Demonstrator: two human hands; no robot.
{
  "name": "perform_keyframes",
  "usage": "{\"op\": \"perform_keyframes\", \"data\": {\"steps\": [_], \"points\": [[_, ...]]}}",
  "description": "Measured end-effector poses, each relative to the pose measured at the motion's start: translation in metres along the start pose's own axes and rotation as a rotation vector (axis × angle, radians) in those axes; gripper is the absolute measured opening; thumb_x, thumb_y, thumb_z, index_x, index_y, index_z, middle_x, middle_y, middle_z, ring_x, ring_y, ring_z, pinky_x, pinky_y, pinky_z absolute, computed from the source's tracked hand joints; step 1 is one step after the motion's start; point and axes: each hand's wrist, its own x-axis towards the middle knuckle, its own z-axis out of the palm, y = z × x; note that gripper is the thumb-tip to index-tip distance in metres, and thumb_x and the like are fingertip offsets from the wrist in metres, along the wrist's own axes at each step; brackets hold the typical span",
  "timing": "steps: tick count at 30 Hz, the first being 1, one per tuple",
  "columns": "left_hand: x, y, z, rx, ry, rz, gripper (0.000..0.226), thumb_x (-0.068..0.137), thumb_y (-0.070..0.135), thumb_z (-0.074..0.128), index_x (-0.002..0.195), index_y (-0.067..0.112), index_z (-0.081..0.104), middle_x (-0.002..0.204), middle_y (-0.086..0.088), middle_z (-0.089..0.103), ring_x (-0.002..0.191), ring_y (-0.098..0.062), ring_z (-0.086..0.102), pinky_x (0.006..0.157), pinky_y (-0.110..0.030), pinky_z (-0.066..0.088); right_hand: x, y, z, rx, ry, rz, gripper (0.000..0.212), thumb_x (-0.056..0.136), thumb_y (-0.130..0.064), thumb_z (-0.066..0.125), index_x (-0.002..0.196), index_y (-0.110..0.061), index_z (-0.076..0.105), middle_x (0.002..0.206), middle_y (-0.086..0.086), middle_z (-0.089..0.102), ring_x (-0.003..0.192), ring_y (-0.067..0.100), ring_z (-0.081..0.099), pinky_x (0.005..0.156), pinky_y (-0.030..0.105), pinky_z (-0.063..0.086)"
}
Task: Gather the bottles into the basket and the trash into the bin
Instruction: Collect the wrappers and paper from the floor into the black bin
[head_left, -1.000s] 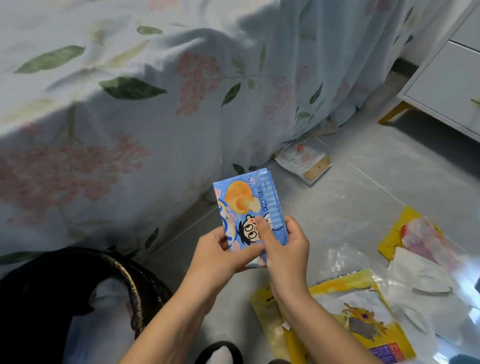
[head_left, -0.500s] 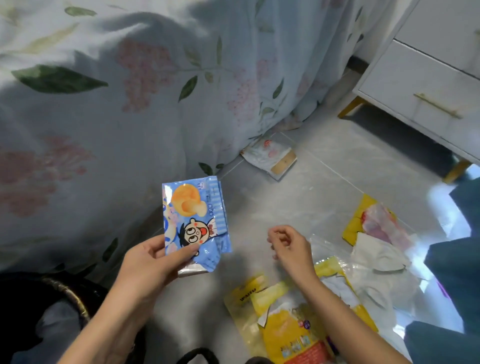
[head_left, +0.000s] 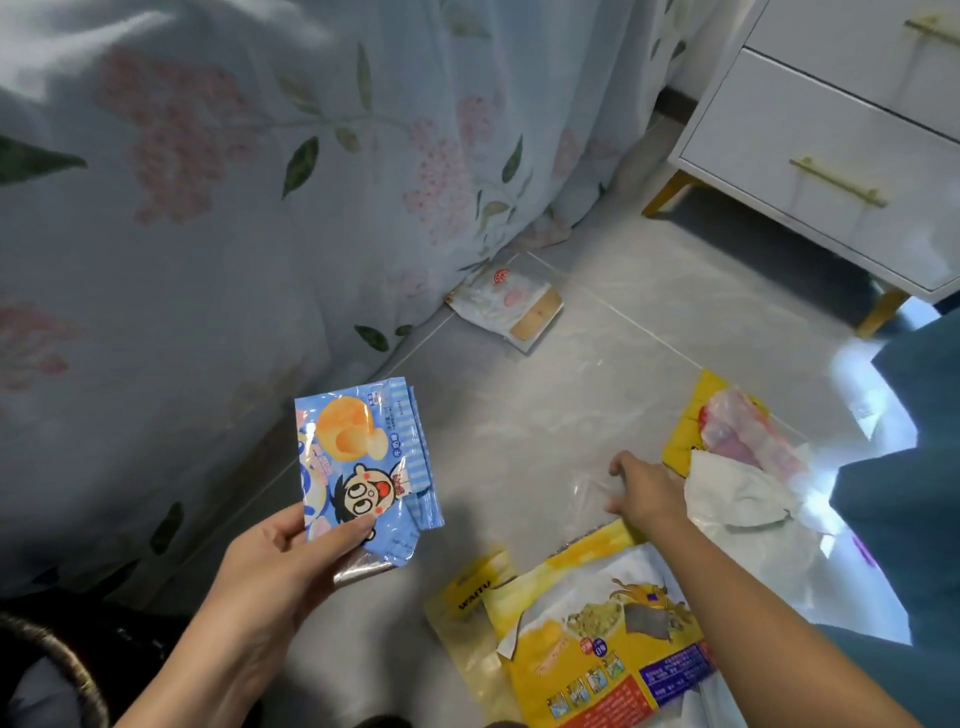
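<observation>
While the left hand (head_left: 270, 561) pinches the blue snack wrapper (head_left: 363, 467) above the floor, the right hand (head_left: 647, 491) (fingers loosely spread, empty) reaches over clear plastic film (head_left: 592, 493) — trash-gathering; next, probably grasp it.

We read "WAITU" in dark letters up the side of the yellow pouch (head_left: 462, 597) on the floor. The print on the blue snack wrapper (head_left: 363, 467) and on the big yellow bag (head_left: 597, 649) beside the pouch is too small for us to read.
</observation>
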Motion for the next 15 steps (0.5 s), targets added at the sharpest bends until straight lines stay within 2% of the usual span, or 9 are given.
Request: {"op": "perform_keyframes", "data": {"steps": [1,2,4,6,9,12,14,15], "points": [[-0.001,0.0,0.001,0.015,0.001,-0.003,0.077,0.029,0.017,0.093,0.099,-0.004,0.068,0.093,-0.019,0.074,0.066,-0.019,0.073,0.051,-0.021,0.055,0.0,0.0,-0.001,0.0,0.004,0.001,0.024,0.077,-0.03,0.073,0.091,-0.024,0.054,0.102,0.001,0.064,0.104,0.025,0.057,0.079,0.033,0.04],[0.001,-0.002,-0.001,0.023,0.003,-0.006,0.082,0.026,0.018,0.092,0.1,-0.004,0.068,0.091,-0.018,0.075,0.066,-0.019,0.073,0.051,-0.021,0.055,0.0,0.002,-0.002,0.025,0.013,-0.004,0.021,0.08,-0.031,0.07,0.076,-0.024,0.051,0.094,0.002,0.062,0.1,0.026,0.059,0.075,0.032,0.039],[-0.001,0.0,-0.003,0.031,-0.004,-0.011,0.075,0.033,0.011,0.086,0.103,-0.005,0.067,0.091,-0.016,0.075,0.067,-0.018,0.073,0.051,-0.021,0.055,0.0,0.004,-0.006,0.138,0.051,-0.03,0.035,0.085,-0.032,0.065,0.059,-0.024,0.042,0.085,0.004,0.051,0.092,0.029,0.06,0.068,0.03,0.037],[-0.002,0.002,-0.006,0.032,-0.007,0.001,0.058,0.046,0.003,0.085,0.102,-0.003,0.068,0.094,-0.017,0.075,0.071,-0.018,0.073,0.054,-0.022,0.057,-0.001,0.006,-0.015,0.376,0.165,-0.073,0.028,0.087,-0.026,0.065,0.061,-0.025,0.052,0.084,0.008,0.05,0.089,0.031,0.058,0.07,0.031,0.036],[-0.012,0.014,-0.014,0.02,0.009,0.066,0.029,0.067,0.001,0.07,0.096,-0.001,0.07,0.094,-0.014,0.075,0.072,-0.015,0.073,0.062,-0.022,0.059,-0.003,0.006,-0.04,0.65,0.307,-0.08,0.022,0.087,-0.021,0.065,0.068,-0.013,0.059,0.076,0.012,0.062,0.077,0.03,0.058,0.067,0.031,0.035],[-0.029,0.028,-0.032,0.015,0.051,0.14,0.025,0.061,0.003,0.068,0.084,0.001,0.075,0.089,-0.011,0.076,0.072,-0.015,0.073,0.063,-0.024,0.059,-0.014,-0.001,-0.075,0.829,0.408,-0.096,0.025,0.088,-0.019,0.064,0.075,0.0,0.057,0.071,0.017,0.064,0.067,0.028,0.058,0.066,0.035,0.044],[-0.042,0.033,-0.046,0.023,0.079,0.18,0.026,0.06,0.003,0.068,0.083,0.011,0.077,0.09,-0.011,0.076,0.077,-0.019,0.073,0.065,-0.032,0.059,-0.025,-0.01,-0.099,0.928,0.451,-0.102,0.029,0.087,-0.018,0.066,0.065,-0.005,0.051,0.064,0.012,0.06,0.057,0.014,0.055,0.056,0.028,0.047],[-0.048,0.033,-0.052,0.034,0.09,0.194,0.027,0.06,0.003,0.068,0.082,0.014,0.078,0.09,-0.011,0.076,0.078,-0.02,0.073,0.065,-0.036,0.059,-0.03,-0.016,-0.11,0.952,0.466,-0.115,0.032,0.085,-0.017,0.068,0.06,-0.013,0.048,0.058,0.003,0.056,0.052,0.006,0.049,0.051,0.021,0.043]]}}
